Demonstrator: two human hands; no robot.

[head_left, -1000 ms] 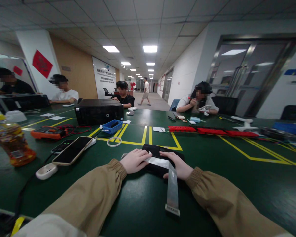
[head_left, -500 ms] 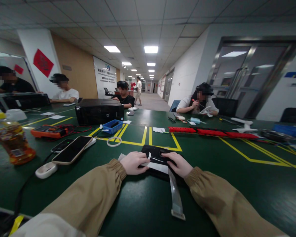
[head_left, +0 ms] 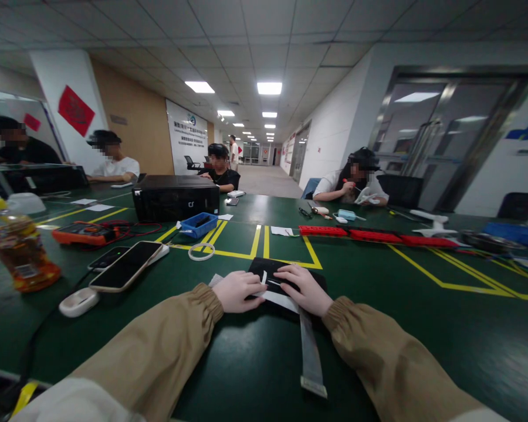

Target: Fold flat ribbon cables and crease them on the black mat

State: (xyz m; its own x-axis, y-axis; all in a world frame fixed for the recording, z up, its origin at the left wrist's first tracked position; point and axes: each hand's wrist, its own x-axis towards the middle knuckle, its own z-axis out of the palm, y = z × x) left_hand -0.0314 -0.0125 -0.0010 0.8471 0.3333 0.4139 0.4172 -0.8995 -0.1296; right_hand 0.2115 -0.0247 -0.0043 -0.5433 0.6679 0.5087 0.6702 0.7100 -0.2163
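A flat black panel [head_left: 258,265] lies on the green table, with a pale strip [head_left: 281,300] along its near side. From that side a grey ribbon cable [head_left: 312,351] runs toward me and ends in a wide connector. My left hand [head_left: 239,291] is at the panel's left side, fingers closed around a small white strip [head_left: 264,276] that pokes up past the fingertips. Over the panel's right half rests my right hand [head_left: 307,288], its fingers stretched out and touching the black surface. The palm hides part of the panel and where the cable starts.
To the left are a phone [head_left: 127,266], a white case [head_left: 79,302], a drink bottle [head_left: 22,252] and an orange multimeter [head_left: 85,233]. Ahead stand a blue tray [head_left: 199,226], a black box [head_left: 176,199] and red strips [head_left: 374,235]. Several people sit around the table.
My right hand has slid leftward over the panel, closer to my left hand. The left hand has hardly moved. In the background, a walking person has moved left.
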